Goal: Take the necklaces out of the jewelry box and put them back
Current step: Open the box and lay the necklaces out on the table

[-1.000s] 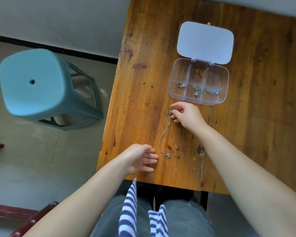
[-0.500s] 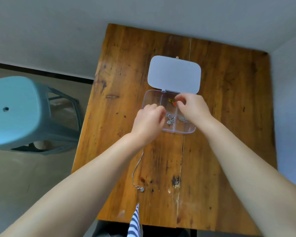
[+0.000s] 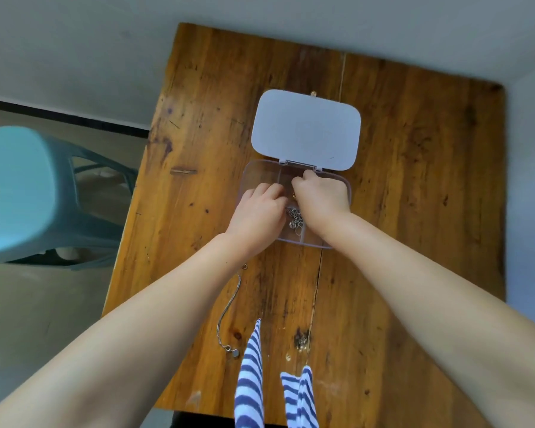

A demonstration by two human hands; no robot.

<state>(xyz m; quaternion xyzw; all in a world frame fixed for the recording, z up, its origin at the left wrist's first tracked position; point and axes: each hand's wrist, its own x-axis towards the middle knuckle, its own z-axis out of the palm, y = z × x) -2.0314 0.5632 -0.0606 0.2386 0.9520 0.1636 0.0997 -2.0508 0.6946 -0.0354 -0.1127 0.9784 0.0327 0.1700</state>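
Note:
A clear plastic jewelry box (image 3: 251,173) stands on the wooden table with its white lid (image 3: 306,131) folded back. Both of my hands reach into its compartments. My left hand (image 3: 260,214) covers the left compartments with its fingers curled down; what they touch is hidden. My right hand (image 3: 322,196) is curled over the middle back compartment, and a gold necklace clasp (image 3: 293,196) hangs just under its thumb. A silver chain (image 3: 295,219) lies bunched in the box between my hands. Another silver necklace (image 3: 226,313) lies stretched out on the table near the front edge, partly under my left forearm.
The wooden table (image 3: 414,211) stands in a corner, with walls behind it and to its right. A teal plastic stool (image 3: 22,196) stands on the floor to the left. My striped shirt (image 3: 250,381) hangs over the table's front edge.
A second ago my right hand was laying the silver necklace on the table, with my left hand at the front edge. Both hands have since moved into the box, and the necklace stays behind.

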